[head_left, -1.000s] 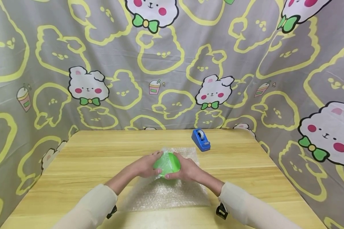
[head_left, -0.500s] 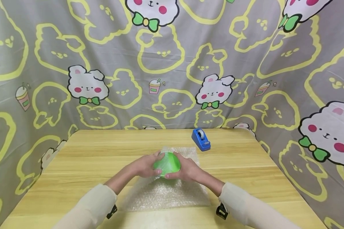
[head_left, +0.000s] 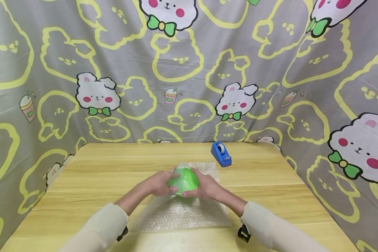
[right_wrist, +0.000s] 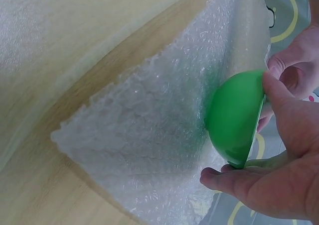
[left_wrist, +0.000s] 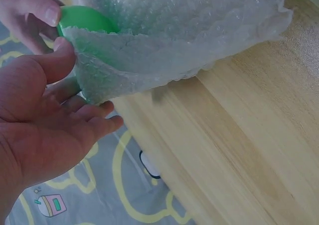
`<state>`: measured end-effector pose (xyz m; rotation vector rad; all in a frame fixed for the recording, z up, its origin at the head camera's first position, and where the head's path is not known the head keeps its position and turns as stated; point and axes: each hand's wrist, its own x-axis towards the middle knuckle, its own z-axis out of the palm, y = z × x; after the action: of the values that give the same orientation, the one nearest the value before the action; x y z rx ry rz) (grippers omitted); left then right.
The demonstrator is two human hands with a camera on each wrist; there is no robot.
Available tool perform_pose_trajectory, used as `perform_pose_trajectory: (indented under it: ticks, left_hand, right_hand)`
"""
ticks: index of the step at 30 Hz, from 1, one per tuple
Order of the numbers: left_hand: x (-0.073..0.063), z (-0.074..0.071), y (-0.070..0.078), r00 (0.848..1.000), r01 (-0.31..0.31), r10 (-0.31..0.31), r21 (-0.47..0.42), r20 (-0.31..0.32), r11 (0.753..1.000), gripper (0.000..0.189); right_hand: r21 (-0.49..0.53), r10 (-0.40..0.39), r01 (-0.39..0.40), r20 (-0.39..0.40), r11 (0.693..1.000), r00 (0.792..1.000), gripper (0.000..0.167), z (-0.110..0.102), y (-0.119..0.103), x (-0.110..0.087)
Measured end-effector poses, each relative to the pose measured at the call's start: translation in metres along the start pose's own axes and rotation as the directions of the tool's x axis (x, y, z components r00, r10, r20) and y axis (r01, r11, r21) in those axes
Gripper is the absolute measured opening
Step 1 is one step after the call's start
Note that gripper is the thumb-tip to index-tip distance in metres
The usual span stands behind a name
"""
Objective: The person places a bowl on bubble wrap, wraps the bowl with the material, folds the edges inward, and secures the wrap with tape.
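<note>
Green bowl held over the middle of the wood-grain table, bubble wrap lapping its left part | left hand pinching wrap against bowl, right hand gripping bare rim (from here, they nearly meet) | rabbit-print curtain behind | blue tape dispenser, tape roll inside, beyond the hands

Looks like a small curtained-off tabletop booth. Can't tell whether inside a home, an office or a studio. Judging by grey cartoon-print fabric hung in folds behind and along both sides, boxing in a wood-grain table. Printed with bunny heads and drink cups, so reads homey rather than industrial. Also hints at a packing desk, going by bubble wrap spread on the table and a blue tape dispenser near the back edge.
</note>
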<state>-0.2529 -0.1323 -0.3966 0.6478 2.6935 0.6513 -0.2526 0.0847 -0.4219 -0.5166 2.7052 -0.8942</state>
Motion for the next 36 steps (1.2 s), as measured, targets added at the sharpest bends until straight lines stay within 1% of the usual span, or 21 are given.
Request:
perform_pose_trajectory:
  ticks: [6,12,20,26,32,36]
  left_hand:
    - [0.0012,-0.0001,-0.0029,1.000,-0.021,0.021,-0.002,0.004,1.000,0.056]
    - [0.0001,-0.0046,-0.0062,0.999,-0.042,0.042,-0.025,0.000,0.999,0.053]
    - [0.0024,-0.0040,-0.0099,0.999,-0.034,0.032,-0.057,-0.026,0.998,0.052]
    - [0.0021,-0.0035,-0.0091,0.999,-0.033,0.031,-0.085,-0.028,0.996,0.054]
    - [0.0017,-0.0025,-0.0055,0.999,-0.026,0.024,-0.069,-0.024,0.997,0.053]
    - [0.0008,-0.0014,-0.0042,0.999,-0.030,0.029,-0.038,-0.027,0.999,0.052]
  right_hand:
    - [-0.004,-0.004,0.004,-0.005,1.000,1.000,0.107,-0.0008,0.0015,-0.0003]
    - [0.003,-0.020,0.020,0.001,1.000,1.000,0.106,-0.0008,-0.0006,0.0000]
    - [-0.005,-0.011,0.011,0.002,1.000,1.000,0.107,-0.0020,-0.0017,0.0005]
    - [0.006,-0.021,0.021,0.002,1.000,1.000,0.106,-0.0028,0.0007,-0.0003]
    - [0.018,-0.034,0.034,0.018,0.999,0.999,0.105,-0.0046,0.0018,0.0007]
    - [-0.003,-0.030,0.030,0.025,1.000,0.999,0.106,-0.0052,0.0010,0.0022]
